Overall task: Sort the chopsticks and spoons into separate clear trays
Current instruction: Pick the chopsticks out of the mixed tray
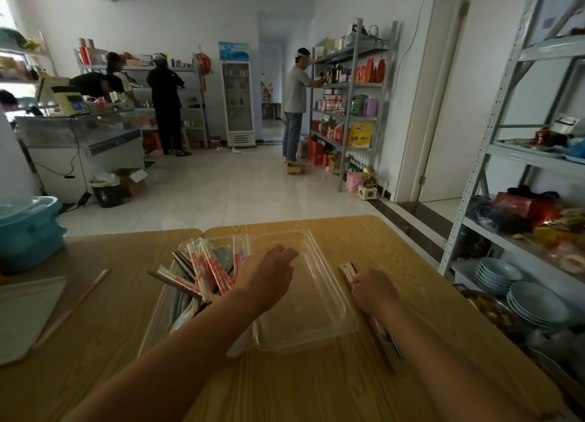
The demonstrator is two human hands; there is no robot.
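Two clear trays lie side by side on the wooden table [316,390]. The left tray [158,314] holds a heap of wrapped chopsticks [205,269] and pale spoons [223,254]. The right tray [335,304] has nothing in it. My left hand [269,276] hovers over the seam between the trays, its fingers curled downward; what they hold, if anything, is hidden. My right hand [373,290] grips a bundle of dark chopsticks [348,271] lying on the table just right of the empty tray.
A single wrapped chopstick pair [79,298] lies at the table's left beside a white sheet [22,314]. A teal bin [28,231] stands at far left. A shelf with stacked plates [519,288] runs along the right. Several people work at shelves across the room.
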